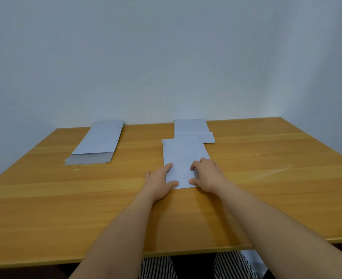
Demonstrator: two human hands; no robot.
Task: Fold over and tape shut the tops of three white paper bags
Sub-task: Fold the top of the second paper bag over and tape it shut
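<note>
left grip: left hand (160, 181) released, fingers nearly straight, fingertips and thumb resting on the left edge of the near bag (183, 160).
right grip: right hand (207, 175) loosely curled, fingertips and thumb pressing the near bag's right edge; whether it pinches the paper cannot be told.
near bag: flat on the worktop (65, 208), its near end between both grips; long axis runs away from the person.
far bag (192, 129): just beyond the near bag, partly overlapped by it.
left bag (97, 141): well left of the left grip, flat, long axis angled slightly.
tape strip (272, 171): clear, right of the right grip.
</note>
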